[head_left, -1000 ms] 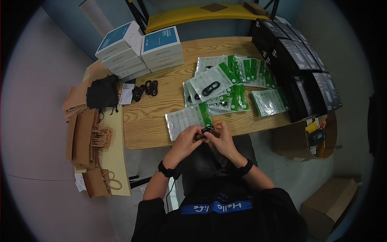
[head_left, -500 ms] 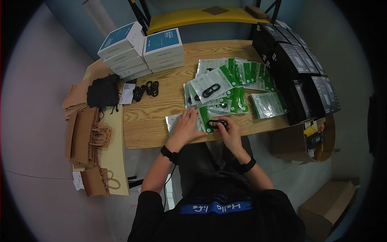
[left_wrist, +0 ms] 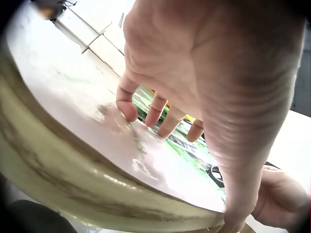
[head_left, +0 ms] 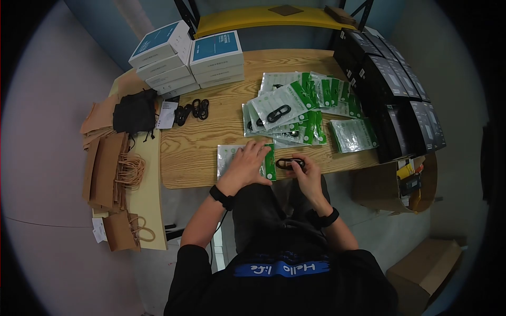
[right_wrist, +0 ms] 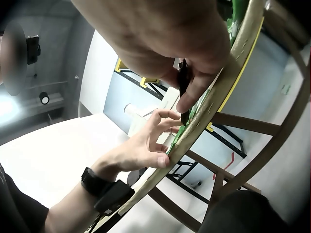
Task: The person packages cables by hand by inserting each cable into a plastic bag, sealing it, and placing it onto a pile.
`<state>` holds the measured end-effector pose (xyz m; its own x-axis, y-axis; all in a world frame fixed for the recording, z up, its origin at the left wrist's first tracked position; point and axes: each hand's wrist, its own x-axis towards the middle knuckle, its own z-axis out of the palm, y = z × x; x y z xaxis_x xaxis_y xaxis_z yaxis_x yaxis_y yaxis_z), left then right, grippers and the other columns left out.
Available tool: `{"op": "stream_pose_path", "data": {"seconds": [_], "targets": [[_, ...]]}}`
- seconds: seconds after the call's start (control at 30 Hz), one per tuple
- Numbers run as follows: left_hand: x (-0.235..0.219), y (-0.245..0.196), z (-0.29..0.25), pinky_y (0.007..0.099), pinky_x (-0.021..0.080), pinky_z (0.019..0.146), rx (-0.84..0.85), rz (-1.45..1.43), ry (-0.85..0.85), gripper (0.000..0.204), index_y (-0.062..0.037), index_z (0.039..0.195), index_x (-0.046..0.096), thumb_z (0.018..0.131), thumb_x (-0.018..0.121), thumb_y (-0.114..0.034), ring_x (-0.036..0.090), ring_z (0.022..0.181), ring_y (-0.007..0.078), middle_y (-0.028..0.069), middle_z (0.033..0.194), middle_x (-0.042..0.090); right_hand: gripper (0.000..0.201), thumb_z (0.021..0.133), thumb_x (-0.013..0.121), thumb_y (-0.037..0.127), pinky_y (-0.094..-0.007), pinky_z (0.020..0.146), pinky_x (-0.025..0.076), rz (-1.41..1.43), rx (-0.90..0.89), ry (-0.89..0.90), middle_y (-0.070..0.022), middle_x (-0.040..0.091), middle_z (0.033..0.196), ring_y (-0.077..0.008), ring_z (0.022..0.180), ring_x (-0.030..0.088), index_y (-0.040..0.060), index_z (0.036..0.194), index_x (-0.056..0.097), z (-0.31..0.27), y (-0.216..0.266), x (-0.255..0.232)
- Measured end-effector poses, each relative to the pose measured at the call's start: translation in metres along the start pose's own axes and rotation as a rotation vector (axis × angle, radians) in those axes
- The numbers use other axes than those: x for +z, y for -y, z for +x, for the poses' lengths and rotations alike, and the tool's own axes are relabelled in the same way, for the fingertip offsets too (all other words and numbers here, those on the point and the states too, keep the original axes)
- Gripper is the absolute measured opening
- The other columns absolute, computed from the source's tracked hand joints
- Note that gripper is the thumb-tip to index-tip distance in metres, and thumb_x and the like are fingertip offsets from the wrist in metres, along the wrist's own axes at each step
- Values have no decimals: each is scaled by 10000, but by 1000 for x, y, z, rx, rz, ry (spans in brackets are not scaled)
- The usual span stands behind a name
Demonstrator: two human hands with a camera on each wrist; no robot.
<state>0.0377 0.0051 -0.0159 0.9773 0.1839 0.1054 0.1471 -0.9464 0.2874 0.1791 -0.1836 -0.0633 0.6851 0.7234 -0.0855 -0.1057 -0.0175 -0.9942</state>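
A clear and green plastic bag (head_left: 225, 156) lies flat near the table's front edge. My left hand (head_left: 245, 166) rests on it with fingers spread, fingertips touching its surface. In the left wrist view the fingers reach down onto the pale bag (left_wrist: 150, 160). Just right of the green end, my right hand (head_left: 310, 179) pinches a coiled black cable (head_left: 284, 164) between thumb and fingers. The right wrist view shows that cable (right_wrist: 183, 82) edge-on, held close over the table, partly hidden by the fingers.
Beyond the hands lie several overlapping bags with cables (head_left: 279, 113) and a neat pile of bags (head_left: 352, 136). Black boxes (head_left: 387, 79) are stacked right, white-blue boxes (head_left: 216, 60) back left. More coiled cables (head_left: 200, 109), a black pouch (head_left: 135, 111) and paper bags (head_left: 108, 171) sit left.
Both hands were together on the coiled cable; the left hand has let go and moved onto the bag. My right hand has carried the cable rightward, and the bag now lies straighter.
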Motion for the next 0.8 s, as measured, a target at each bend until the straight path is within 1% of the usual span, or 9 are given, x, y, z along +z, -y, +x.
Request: {"op": "stream_pose_path", "data": {"seconds": [0.13, 0.2, 0.3, 0.33, 0.4, 0.53, 0.63, 0.7, 0.8], "targets": [[-1, 0, -1, 528, 449, 999, 8, -26, 2, 990, -66, 1350, 489, 559, 921, -477, 400, 1365, 352, 126, 1470, 448, 273, 1024, 591, 67, -299, 704, 623, 4, 0, 11, -133, 716, 1057, -193, 806, 733, -44, 1272, 560, -1, -5, 3], [1, 2, -1, 530, 457, 987, 22, -51, -17, 958, -61, 1324, 495, 563, 925, -455, 407, 1359, 351, 128, 1470, 446, 275, 1025, 592, 71, -299, 699, 622, 80, -7, -9, -128, 716, 1049, -184, 800, 730, -46, 1271, 559, -1, -4, 5], [1, 4, -1, 535, 457, 989, 24, -60, -19, 940, -57, 1311, 498, 571, 921, -453, 410, 1356, 351, 131, 1468, 447, 272, 1027, 590, 76, -298, 701, 621, 102, -21, -34, -124, 714, 1050, -171, 803, 726, -44, 1270, 561, -1, 3, 7], [3, 4, -1, 535, 457, 989, 25, -61, -17, 940, -57, 1311, 498, 571, 921, -453, 410, 1356, 351, 131, 1468, 447, 272, 1027, 590, 76, -298, 701, 621, 102, -20, -35, -124, 714, 1050, -171, 803, 726, -44, 1270, 561, -1, 3, 7], [5, 6, -2, 540, 454, 995, 33, -69, -41, 935, -60, 1310, 497, 577, 918, -460, 407, 1357, 354, 133, 1467, 447, 234, 1019, 601, 68, -276, 695, 606, 59, -15, -25, -119, 727, 979, -161, 792, 732, -45, 1224, 608, 0, 5, 9], [7, 6, -3, 544, 446, 1009, 31, -54, -45, 959, -72, 1346, 489, 585, 914, -470, 401, 1362, 359, 138, 1473, 440, 235, 1015, 608, 67, -272, 691, 601, 70, -43, -49, -116, 730, 972, -157, 781, 732, -41, 1223, 612, 0, 5, 12], [7, 5, -3, 547, 437, 1024, 23, -64, -27, 971, -99, 1389, 496, 595, 910, -474, 392, 1369, 362, 143, 1482, 429, 262, 1026, 592, 74, -284, 702, 615, 14, -36, 16, -102, 718, 1030, -160, 805, 726, -29, 1267, 573, -1, 6, 13], [6, 4, -2, 549, 431, 1035, 22, -53, -6, 947, -131, 1407, 517, 610, 904, -467, 385, 1378, 363, 150, 1491, 420, 264, 1023, 597, 72, -283, 702, 612, -312, -148, 41, -101, 720, 1020, -156, 802, 722, -28, 1266, 576, -4, 16, 15], [3, 3, -1, 535, 433, 1049, 33, -22, 28, 909, -143, 1385, 537, 627, 897, -493, 401, 1367, 380, 163, 1495, 415, 246, 1013, 615, 75, -278, 686, 602, -317, -157, 57, -109, 732, 987, -163, 781, 731, -36, 1232, 608, -3, 23, 18]]}}
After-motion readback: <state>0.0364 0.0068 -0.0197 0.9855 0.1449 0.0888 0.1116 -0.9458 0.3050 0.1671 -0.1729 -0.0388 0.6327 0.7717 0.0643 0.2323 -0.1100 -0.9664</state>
